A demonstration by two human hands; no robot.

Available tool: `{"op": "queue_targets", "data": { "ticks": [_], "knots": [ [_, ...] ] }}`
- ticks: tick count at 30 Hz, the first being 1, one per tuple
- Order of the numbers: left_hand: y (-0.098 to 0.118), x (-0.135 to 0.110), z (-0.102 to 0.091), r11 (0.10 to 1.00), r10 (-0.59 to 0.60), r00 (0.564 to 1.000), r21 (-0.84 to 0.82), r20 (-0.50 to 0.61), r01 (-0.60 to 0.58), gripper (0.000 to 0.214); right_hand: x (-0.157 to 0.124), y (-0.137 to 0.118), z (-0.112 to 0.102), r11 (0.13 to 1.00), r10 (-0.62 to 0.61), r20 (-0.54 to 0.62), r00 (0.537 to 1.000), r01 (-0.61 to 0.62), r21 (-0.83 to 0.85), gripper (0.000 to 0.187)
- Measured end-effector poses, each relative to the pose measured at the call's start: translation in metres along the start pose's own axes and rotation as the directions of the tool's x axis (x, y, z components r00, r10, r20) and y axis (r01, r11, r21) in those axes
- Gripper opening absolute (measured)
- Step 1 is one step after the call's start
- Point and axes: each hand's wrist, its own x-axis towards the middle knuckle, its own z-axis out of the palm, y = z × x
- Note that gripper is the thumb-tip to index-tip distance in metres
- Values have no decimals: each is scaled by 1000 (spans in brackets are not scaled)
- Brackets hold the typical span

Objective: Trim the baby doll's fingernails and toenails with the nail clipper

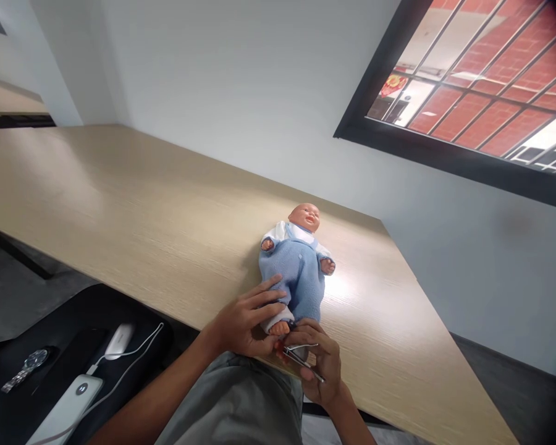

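A baby doll (301,272) in blue overalls and a white shirt lies on its back on the wooden table (167,222), its feet towards me at the front edge. My left hand (250,318) holds the doll's leg, fingers across the trouser leg and thumb below the bare foot (279,328). In my right hand (319,358) is a metal nail clipper (303,363), its lever raised and its jaw end close to the doll's foot. Just where the jaws meet the toes is too small to make out.
To the left, a black chair seat (139,334) bears a metal-band watch (25,369), a white power bank (69,405) with a cable, and a small white device (119,342). A wall (241,93) and a barred window (472,86) stand behind the table.
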Motion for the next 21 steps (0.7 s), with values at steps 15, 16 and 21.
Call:
{"op": "queue_targets", "data": {
  "ticks": [15, 16, 21],
  "knots": [
    [9, 0, 11, 997, -82, 996, 5, 24, 82, 33, 25, 6, -36, 971, -168, 228, 959, 200, -128, 29],
    [8, 0, 12, 996, -84, 996, 1, 21, 84, 32, 27, 3, -37, 965, -171, 256, 951, 215, -152, 27],
    [6, 0, 11, 997, -77, 997, 14, 18, 77, 30, 31, -6, -40, 919, -203, 345, 916, 300, -256, 20]
  ]
}}
